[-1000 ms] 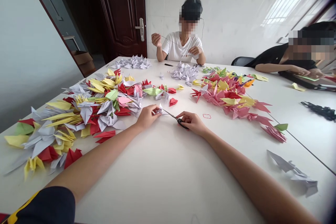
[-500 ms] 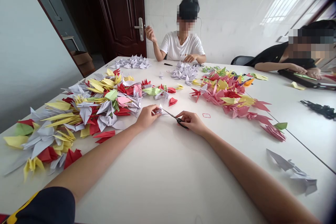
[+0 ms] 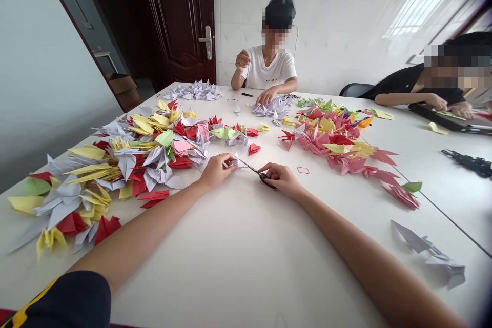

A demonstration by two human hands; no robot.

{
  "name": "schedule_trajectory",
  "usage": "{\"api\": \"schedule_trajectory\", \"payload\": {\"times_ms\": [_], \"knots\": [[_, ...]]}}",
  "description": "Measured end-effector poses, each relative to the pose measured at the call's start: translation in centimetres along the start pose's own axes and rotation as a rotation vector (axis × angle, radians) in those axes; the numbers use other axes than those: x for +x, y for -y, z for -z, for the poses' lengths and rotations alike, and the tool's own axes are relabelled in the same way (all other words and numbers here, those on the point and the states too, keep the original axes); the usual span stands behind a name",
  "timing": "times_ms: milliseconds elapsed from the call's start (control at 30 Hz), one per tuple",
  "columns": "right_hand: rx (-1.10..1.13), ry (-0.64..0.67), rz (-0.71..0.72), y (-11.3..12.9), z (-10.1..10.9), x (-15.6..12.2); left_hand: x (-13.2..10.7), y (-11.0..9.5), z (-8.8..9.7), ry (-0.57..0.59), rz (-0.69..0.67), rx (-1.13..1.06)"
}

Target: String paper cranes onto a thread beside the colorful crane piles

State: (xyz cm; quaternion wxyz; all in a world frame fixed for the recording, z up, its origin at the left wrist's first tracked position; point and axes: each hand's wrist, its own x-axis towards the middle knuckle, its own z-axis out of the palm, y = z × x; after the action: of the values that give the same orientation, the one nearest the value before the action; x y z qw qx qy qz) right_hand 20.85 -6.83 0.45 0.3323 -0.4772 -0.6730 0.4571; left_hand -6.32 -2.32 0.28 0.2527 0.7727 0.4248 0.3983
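Note:
My left hand [image 3: 216,171] pinches a small folded piece of white paper [image 3: 232,162] between its fingertips. My right hand [image 3: 282,180] grips a pair of black-handled scissors [image 3: 263,176]. Their thin metal blades [image 3: 248,166] point left, with the tips reaching the white paper. Both hands rest just above the white table [image 3: 238,266], and my forearms stretch across it from the bottom of the view. Part of the scissors' handle is hidden by my right fingers.
Heaps of origami cranes [image 3: 134,164] in yellow, red and grey lie left of my hands, with pink and red ones [image 3: 338,143] to the right. Across the table, a co-worker [image 3: 267,66] handles paper; another person [image 3: 418,92] sits at the right.
My hands and the scissors stay nearly still. The co-worker across the table has lowered one raised hand toward their chest and put the other hand on the pale cranes.

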Motion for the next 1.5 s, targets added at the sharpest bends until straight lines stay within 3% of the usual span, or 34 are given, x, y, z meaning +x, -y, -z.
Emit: {"api": "schedule_trajectory", "payload": {"times_ms": [433,900,1500], "knots": [[0.032,0.032,-0.002,0.35,0.16,-0.14,0.06,-0.07,0.01,-0.031,0.019,-0.022],[0.033,0.035,-0.003,0.26,0.17,-0.18,0.22,-0.33,0.09,-0.155,0.109,-0.154],[0.033,0.039,-0.002,0.01,0.20,-0.10,0.23,0.38,-0.10,-0.149,0.068,-0.220]]}}
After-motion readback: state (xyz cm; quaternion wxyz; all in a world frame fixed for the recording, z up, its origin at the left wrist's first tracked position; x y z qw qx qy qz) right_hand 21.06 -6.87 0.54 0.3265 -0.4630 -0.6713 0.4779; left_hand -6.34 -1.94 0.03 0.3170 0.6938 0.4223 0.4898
